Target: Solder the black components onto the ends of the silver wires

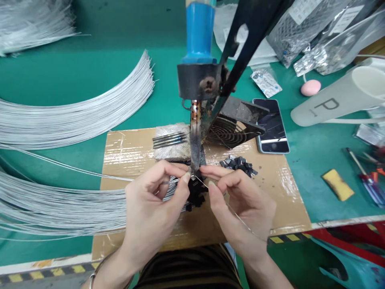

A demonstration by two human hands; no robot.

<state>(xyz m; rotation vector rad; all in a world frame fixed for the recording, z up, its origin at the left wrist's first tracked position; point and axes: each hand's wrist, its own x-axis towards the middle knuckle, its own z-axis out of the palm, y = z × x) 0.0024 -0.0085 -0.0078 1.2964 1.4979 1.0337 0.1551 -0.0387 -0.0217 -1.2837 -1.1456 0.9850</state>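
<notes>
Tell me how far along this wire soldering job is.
Done: cannot tell; no finished pieces are identifiable. In hand: the left hand and right hand pinch a thin wire at the soldering iron tip. Left: large wire bundles and a pile of small black parts.

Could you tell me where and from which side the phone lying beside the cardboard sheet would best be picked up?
The phone lies flat, screen up, on the green table. Its left edge is tucked against the fan guard, so that side is blocked. I would probably come from the right and near end, pinching its long edges close to the bottom corner, where bare table surrounds it. Both the left hand and right hand hold wire.
</notes>
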